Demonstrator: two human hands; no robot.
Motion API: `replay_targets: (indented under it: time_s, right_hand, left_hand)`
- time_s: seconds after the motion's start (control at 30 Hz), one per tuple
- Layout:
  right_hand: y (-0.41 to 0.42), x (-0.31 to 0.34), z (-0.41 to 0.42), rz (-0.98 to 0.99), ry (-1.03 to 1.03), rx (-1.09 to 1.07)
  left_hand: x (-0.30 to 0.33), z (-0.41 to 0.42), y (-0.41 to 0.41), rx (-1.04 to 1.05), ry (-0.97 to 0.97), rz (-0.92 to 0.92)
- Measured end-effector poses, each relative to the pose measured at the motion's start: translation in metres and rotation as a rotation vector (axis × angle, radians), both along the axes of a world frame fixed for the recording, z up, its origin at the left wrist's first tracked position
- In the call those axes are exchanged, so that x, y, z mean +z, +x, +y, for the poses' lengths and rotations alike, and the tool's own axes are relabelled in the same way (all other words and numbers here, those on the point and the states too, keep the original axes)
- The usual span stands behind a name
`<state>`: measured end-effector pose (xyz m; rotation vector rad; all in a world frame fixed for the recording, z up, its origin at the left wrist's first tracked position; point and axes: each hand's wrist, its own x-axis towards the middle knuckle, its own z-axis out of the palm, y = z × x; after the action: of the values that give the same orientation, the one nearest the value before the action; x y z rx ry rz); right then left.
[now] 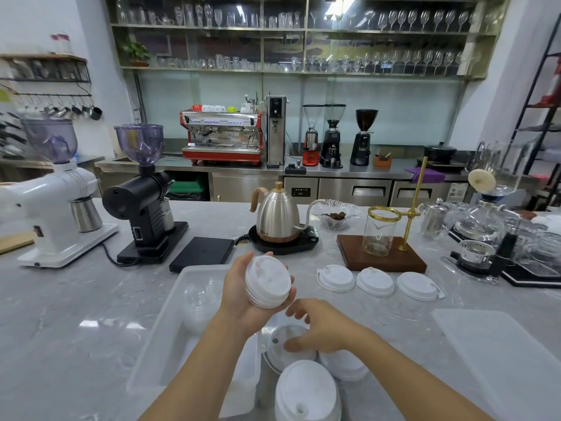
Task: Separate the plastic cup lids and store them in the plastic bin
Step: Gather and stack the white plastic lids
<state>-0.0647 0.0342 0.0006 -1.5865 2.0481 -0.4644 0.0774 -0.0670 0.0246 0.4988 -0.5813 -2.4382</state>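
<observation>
Lids in a nested white stack (267,284) sit in the left hand (243,299), raised above the counter (76,299); the grip is closed around the stack, thumb at its far edge and fingertips curling up on the right side. The right hand (321,326) is lower and nearer, fingers bent downward over a single lid with a dark spot (283,347); the thumb appears to touch its dome, but whether the fingers actually grasp it cannot be told from this view. Just right of that lid a further stack (343,364) lies partly hidden under the right hand, and a tall stack (306,393) stands at the bottom edge of the view. The plastic bin (170,323), translucent and rectangular, rests on the counter beneath the left forearm; a clear rounded piece (200,296) lies in its far end, its nature unclear through the haze. Three separate lids (336,278) (375,281) (418,286) lie in a row on the counter to the right, well apart from the bin. A flat translucent panel (498,354) lies at the right edge. Behind the row stand a wooden base with a glass server (379,237), a gooseneck kettle (277,215) on its heater, a black scale (202,253), a black grinder (142,192) and a white grinder (51,192).
</observation>
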Motion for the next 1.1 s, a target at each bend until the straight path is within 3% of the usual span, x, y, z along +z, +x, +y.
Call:
replay_targets:
  time_s: [0.13, 0.43, 0.7, 0.83, 0.97, 1.1]
  right_hand:
    - [0.01, 0.001, -0.006, 0.076, 0.084, 0.032]
    - [0.016, -0.008, -0.014, 0.181, 0.06, 0.013]
    - [-0.025, 0.014, -0.004, 0.136, -0.164, -0.21]
    - [-0.04, 0.048, 0.0, 0.001, -0.412, -0.374]
    - [-0.026, 0.081, 0.004, -0.279, -0.589, -0.276]
    - [0.003, 0.092, 0.004, -0.198, -0.576, -0.096]
  left_hand:
    - [0.002, 0.001, 0.001, -0.002, 0.005, 0.0]
    - [0.003, 0.002, 0.001, 0.006, 0.024, -0.002]
    - [0.002, 0.001, 0.001, 0.02, -0.011, -0.028]
    - [0.0, 0.001, 0.001, 0.021, -0.021, -0.043]
    - [-0.002, -0.001, 0.001, 0.033, -0.024, -0.057]
    - [-0.002, -0.002, -0.001, 0.018, -0.045, -0.046]
